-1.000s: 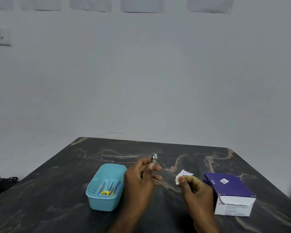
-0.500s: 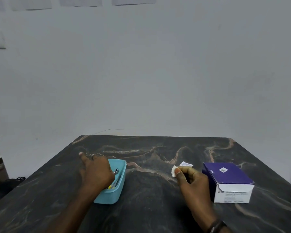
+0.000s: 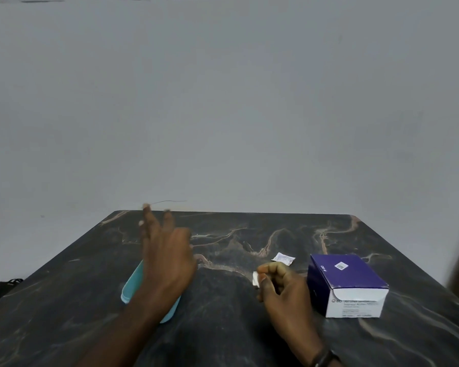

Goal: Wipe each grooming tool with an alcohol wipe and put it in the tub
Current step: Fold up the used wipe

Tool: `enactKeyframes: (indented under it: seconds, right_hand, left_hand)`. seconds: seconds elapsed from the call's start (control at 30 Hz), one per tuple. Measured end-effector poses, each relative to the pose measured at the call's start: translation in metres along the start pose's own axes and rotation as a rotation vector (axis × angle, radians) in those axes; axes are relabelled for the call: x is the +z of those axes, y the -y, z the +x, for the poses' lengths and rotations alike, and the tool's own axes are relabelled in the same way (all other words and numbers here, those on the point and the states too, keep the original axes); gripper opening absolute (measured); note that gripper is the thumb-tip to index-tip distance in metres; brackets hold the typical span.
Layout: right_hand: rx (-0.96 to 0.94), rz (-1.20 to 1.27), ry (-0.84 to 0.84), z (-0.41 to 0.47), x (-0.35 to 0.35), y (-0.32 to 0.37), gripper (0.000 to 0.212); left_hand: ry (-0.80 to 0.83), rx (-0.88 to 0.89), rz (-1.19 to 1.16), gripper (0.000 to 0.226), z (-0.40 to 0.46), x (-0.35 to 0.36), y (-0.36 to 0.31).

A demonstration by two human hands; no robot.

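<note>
Tub sits lower-left of centre on the desk, mostly hidden behind my left hand; only its teal left wall and near corner show, so I can't see what tools are inside. Left hand hovers over it, fingers spread apart and empty. Right hand, just right of centre, has its fingers pinched on the white wipe. No loose grooming tool visible anywhere on the desk. My read: the drop-in step looks finished, and either the job is done or the next tool is out of frame. Next move would call for clearing the left hand off the tub to check its contents, then binning or setting down the wipe. A torn sachet lies just above the right hand, and the purple wipe box stands to its right, near but apart. Room: wide bare desk between tub and right hand, plus the whole far half. The desk's far edge is close above the left fingertips, so don't overreach. The box limits any sweep to the right.
</note>
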State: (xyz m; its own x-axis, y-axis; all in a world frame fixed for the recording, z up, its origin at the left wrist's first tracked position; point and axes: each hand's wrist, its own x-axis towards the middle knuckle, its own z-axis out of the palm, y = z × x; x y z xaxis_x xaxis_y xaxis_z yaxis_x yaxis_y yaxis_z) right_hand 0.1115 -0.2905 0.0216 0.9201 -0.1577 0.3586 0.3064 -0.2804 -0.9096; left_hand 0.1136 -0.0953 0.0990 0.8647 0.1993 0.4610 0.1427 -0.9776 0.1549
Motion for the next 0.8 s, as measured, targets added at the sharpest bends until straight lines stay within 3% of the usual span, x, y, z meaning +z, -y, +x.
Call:
enactKeyframes:
  seconds: [0.1,0.27,0.37,0.5,0.6,0.8]
  right_hand:
    - [-0.001,-0.062,0.002,-0.001,0.005,-0.003,0.019]
    - [0.016,-0.143,-0.031,-0.005,0.007,0.002,0.018]
    - [0.049,-0.234,-0.078,-0.006,0.006,0.003,0.029]
    - [0.043,-0.263,-0.173,-0.005,0.0,0.002,0.015]
    - [0.049,-0.264,-0.232,-0.003,0.001,-0.002,0.006]
    - [0.103,-0.269,-0.279,0.006,-0.002,-0.01,0.01]
  left_hand:
    - [-0.121,0.115,-0.28,0.014,0.004,0.006,-0.027]
    - [0.072,0.124,-0.53,0.01,0.026,0.029,-0.073]
    - [0.205,0.101,-0.526,0.008,0.043,0.056,-0.091]
    - [0.372,0.081,-0.522,0.011,0.063,0.084,-0.114]
    - [0.464,0.095,-0.497,0.026,0.073,0.093,-0.132]
    - [0.599,0.089,-0.468,0.036,0.082,0.108,-0.164]
